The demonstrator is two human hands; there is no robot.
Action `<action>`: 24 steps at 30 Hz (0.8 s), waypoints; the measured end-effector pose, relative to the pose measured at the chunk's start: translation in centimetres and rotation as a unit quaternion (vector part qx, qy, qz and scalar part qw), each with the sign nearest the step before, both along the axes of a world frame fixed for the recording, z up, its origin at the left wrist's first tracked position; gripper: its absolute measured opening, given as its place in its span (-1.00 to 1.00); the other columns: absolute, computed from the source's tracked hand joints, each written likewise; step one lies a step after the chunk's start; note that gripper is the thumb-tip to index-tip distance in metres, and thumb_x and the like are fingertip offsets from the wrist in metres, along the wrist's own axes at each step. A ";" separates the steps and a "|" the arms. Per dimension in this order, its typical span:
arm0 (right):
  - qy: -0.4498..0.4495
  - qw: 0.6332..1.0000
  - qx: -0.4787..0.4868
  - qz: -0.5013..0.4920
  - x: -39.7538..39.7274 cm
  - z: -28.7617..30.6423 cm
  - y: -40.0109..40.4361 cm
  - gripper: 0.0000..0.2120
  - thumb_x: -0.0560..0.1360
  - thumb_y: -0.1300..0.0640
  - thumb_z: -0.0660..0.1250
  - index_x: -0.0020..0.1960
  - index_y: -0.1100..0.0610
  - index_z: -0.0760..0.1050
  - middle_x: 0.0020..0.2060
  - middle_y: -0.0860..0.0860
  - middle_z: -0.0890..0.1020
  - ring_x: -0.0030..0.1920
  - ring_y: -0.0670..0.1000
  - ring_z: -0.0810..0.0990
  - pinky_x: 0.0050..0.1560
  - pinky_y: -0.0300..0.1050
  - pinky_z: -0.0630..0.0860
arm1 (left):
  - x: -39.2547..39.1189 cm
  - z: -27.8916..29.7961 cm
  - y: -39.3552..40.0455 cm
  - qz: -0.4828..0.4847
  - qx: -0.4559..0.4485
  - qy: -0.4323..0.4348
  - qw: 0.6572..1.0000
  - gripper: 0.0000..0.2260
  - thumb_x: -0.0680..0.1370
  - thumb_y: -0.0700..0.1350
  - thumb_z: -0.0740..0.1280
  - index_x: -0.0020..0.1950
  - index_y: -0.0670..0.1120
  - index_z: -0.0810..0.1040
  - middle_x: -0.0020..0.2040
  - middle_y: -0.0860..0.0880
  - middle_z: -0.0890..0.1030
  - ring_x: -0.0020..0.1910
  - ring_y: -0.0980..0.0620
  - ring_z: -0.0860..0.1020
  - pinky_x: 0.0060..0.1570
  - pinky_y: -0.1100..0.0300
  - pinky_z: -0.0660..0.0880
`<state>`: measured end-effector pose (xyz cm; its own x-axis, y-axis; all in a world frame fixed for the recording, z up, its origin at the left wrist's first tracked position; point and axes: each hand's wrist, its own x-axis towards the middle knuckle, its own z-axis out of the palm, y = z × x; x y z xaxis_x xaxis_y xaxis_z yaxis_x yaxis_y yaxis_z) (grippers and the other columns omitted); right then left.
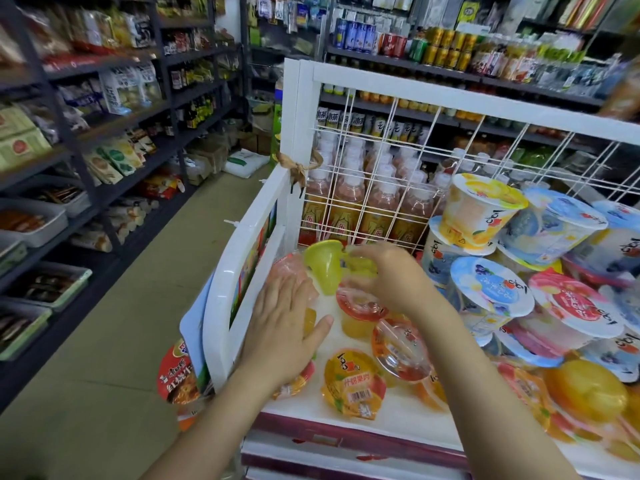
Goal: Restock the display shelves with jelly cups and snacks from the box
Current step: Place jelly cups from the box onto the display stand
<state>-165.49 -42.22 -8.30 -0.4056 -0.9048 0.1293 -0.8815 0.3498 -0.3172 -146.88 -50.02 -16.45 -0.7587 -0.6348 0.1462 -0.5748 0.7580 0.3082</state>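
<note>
On the white display shelf (408,415) lie several orange and yellow jelly cups, one with a yellow lid (353,381) near the front. My left hand (284,327) lies flat with straight fingers on jelly cups at the shelf's left end, against a pinkish cup (289,268). My right hand (388,275) holds a yellow-green jelly cup (325,263) tilted on its side at the back left, above a red-lidded cup (360,310). Large stacked cups with blue, yellow and pink lids (491,285) fill the right side.
A white wire grid (381,161) backs the shelf, with drink bottles (346,202) behind it. A white side frame (242,258) bounds the left end. Dark shelving with snacks (104,150) lines the aisle on the left. No box is in view.
</note>
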 end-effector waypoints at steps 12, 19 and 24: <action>-0.009 0.997 0.082 -0.006 -2.8 -1.9 -10.1 -0.55 0.49 -0.10 0.45 0.25 0.15 0.58 0.17 0.14 0.48 0.11 0.13 0.52 0.18 -0.03 0.45 | -0.1 0.7 0.2 0.012 0.020 -0.012 1.000 -0.18 0.46 0.38 -0.36 0.64 0.00 -0.09 0.65 -0.01 -0.09 0.60 0.01 -0.25 0.50 0.07 -0.36; -0.034 0.994 0.098 -0.020 -3.0 -2.6 -9.7 -0.57 0.40 -0.24 0.47 0.07 0.02 0.47 0.04 0.06 0.45 0.01 0.11 0.52 0.10 0.04 0.50 | -0.1 0.7 0.3 0.010 0.025 -0.010 1.000 -0.18 0.46 0.38 -0.37 0.63 0.02 -0.03 0.65 -0.02 -0.02 0.60 0.00 -0.22 0.54 0.04 -0.30; -0.016 0.993 0.118 -0.007 -2.5 -2.5 -9.8 -0.47 0.29 -0.34 0.50 -0.09 0.03 0.39 -0.16 -0.05 0.47 -0.18 0.02 0.47 -0.15 -0.01 0.45 | 0.0 0.8 0.3 0.009 0.028 -0.010 1.000 -0.22 0.48 0.37 -0.35 0.63 0.04 -0.05 0.65 0.00 -0.04 0.60 0.00 -0.24 0.51 0.06 -0.34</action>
